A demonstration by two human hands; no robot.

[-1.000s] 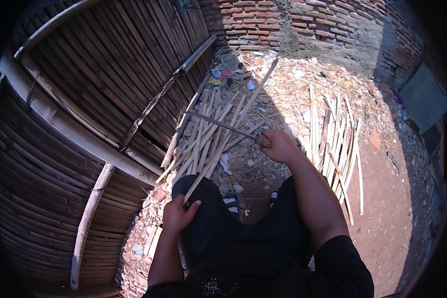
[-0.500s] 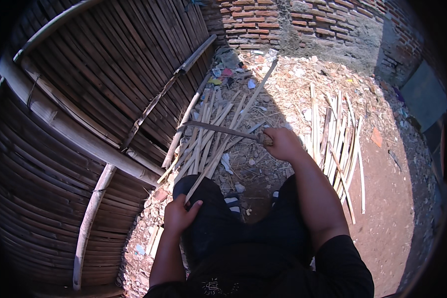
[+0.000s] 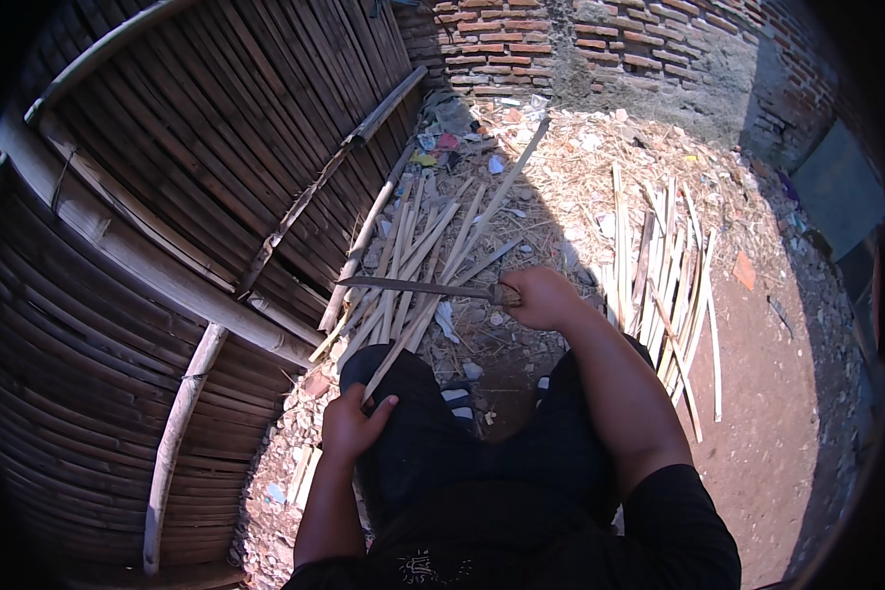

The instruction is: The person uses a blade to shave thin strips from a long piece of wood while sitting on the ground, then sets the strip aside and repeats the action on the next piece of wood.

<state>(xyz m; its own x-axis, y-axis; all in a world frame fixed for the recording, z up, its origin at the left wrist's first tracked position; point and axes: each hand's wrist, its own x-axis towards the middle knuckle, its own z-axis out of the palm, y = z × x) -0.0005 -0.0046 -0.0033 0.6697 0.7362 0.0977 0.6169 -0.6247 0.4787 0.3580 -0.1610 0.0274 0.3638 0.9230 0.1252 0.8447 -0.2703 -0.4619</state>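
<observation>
My left hand [image 3: 350,423], resting by my left thigh, is closed on the near end of a long pale bamboo strip [image 3: 391,358]. The strip slants away from me up over the ground ahead. In my right hand [image 3: 543,298] is the wooden handle of a machete [image 3: 425,287]. Its long dark blade points left and lies across the line of the strip, beyond my knee; whether blade and strip touch I cannot tell. Under and beyond the blade lies a loose heap of bamboo strips [image 3: 403,236], some crossing each other.
A second pile of strips [image 3: 667,275] lies to the right. On the left rises a slatted bamboo wall [image 3: 236,128] with thick poles [image 3: 177,270]. A brick wall [image 3: 506,44] closes the far side. Straw, stones and litter cover much of the ground; an orange shard [image 3: 744,271] lies at right.
My right hand has come nearer and slightly left, bringing the machete blade closer to me along the strip. My left hand keeps its hold in nearly the same place.
</observation>
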